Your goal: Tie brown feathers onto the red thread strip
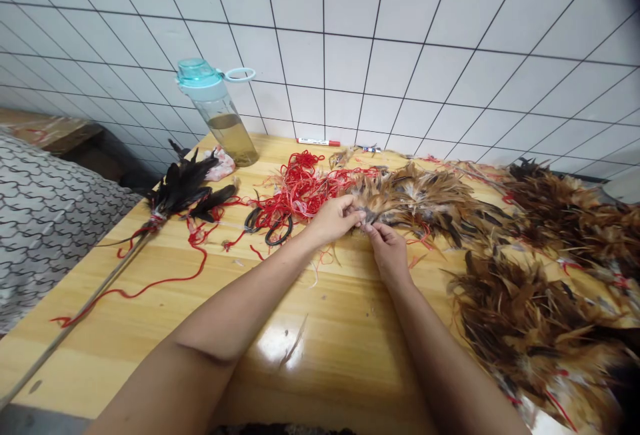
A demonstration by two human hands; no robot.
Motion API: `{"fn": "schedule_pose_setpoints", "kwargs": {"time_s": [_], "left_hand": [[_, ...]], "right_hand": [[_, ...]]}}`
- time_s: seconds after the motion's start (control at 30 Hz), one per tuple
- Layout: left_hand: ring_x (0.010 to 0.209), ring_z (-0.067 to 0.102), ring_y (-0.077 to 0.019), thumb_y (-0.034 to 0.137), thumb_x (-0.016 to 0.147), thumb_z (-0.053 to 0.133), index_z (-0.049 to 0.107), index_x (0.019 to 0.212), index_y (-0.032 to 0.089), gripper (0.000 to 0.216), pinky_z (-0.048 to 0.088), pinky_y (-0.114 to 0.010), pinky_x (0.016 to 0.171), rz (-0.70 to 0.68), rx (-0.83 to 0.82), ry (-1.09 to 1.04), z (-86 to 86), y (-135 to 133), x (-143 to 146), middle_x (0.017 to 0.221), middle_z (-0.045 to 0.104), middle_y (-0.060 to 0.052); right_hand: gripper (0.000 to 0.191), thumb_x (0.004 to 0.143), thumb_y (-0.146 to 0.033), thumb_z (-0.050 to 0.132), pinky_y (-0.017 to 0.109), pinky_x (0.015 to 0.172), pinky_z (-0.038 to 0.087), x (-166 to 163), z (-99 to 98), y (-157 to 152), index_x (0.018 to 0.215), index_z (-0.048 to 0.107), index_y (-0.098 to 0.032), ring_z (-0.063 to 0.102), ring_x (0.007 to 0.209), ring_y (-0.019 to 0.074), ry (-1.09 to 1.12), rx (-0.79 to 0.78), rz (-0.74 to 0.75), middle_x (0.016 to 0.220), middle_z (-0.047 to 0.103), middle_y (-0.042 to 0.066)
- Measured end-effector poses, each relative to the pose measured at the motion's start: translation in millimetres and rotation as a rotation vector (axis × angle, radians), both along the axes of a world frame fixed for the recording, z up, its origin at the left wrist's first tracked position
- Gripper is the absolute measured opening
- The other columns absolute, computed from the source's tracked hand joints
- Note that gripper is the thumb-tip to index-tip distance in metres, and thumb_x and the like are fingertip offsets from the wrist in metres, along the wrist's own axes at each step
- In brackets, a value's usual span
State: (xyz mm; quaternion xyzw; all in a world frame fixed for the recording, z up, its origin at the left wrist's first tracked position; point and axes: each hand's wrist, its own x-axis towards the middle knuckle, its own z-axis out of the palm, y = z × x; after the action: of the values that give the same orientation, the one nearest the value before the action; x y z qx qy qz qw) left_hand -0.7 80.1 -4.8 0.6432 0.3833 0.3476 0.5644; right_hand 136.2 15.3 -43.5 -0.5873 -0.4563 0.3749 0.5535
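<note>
My left hand and my right hand meet above the middle of the wooden table. Both are closed in a pinch, fingertips nearly touching, at the left end of a long heap of brown feathers. The fingers partly hide the feather ends between them. Just left of my left hand lies a tangle of red string, with black rings beside it. Further left, a thin stick has a tuft of black feathers at its upper end, with red string around the join.
A water bottle with a teal lid stands at the back left, near a red-capped marker by the tiled wall. More brown feather bundles cover the right side. A loose feather lies between my forearms on the wooden table.
</note>
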Motion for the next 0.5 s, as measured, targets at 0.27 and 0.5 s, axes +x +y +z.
{"fn": "schedule_pose_setpoints", "kwargs": {"time_s": [0.27, 0.5], "left_hand": [[0.061, 0.053, -0.0097, 0.028, 0.077, 0.059, 0.055, 0.077, 0.016, 0.013, 0.039, -0.021, 0.058, -0.041, 0.092, 0.084, 2.7, -3.7, 0.0, 0.067, 0.059, 0.002], [0.073, 0.055, -0.012, 0.023, 0.079, 0.054, 0.06, 0.086, 0.016, 0.011, 0.042, -0.023, 0.069, 0.273, 0.258, 0.159, 3.9, 18.5, -21.9, 0.08, 0.062, -0.001]], "right_hand": [[0.029, 0.076, -0.046, 0.062, 0.026, 0.065, 0.038, 0.6, -0.9, -0.2, 0.066, 0.061, -0.019, 0.047, 0.065, 0.0138, -0.05, 0.005, 0.06, 0.064, 0.055, -0.001], [0.028, 0.077, -0.046, 0.059, 0.026, 0.063, 0.038, 2.1, 7.7, -1.8, 0.073, 0.064, -0.019, 0.048, 0.064, 0.0131, 0.061, 0.003, -0.013, 0.065, 0.057, -0.001]]}}
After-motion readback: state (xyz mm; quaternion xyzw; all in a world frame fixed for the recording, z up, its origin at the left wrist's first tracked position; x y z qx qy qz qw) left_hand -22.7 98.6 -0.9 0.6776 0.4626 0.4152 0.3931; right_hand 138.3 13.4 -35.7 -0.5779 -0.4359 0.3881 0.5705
